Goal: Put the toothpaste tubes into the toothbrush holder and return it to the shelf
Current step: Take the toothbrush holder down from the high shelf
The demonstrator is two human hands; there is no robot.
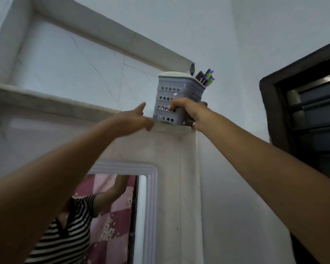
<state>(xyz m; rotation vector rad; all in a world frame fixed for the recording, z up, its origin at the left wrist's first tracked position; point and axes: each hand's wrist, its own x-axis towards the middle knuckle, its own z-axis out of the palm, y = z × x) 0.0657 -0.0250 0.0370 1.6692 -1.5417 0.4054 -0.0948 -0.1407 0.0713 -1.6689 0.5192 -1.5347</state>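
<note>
A grey perforated toothbrush holder [176, 92] stands upright at the right end of the high marble shelf [51, 103], its base at the shelf's edge. Purple and green toothbrush heads [208, 77] stick out of its top. My right hand [187, 109] wraps around the holder's lower right side. Just left of the holder, my left hand [135, 119] reaches to the shelf edge with its fingers apart and holds nothing. Toothpaste tubes are not visible; the holder's inside is hidden from below.
A white-framed mirror [149, 197] hangs below the shelf and reflects a person in a striped top. A dark window frame [274, 111] with slats is at the right. The recessed marble niche wall [74, 60] rises behind the shelf.
</note>
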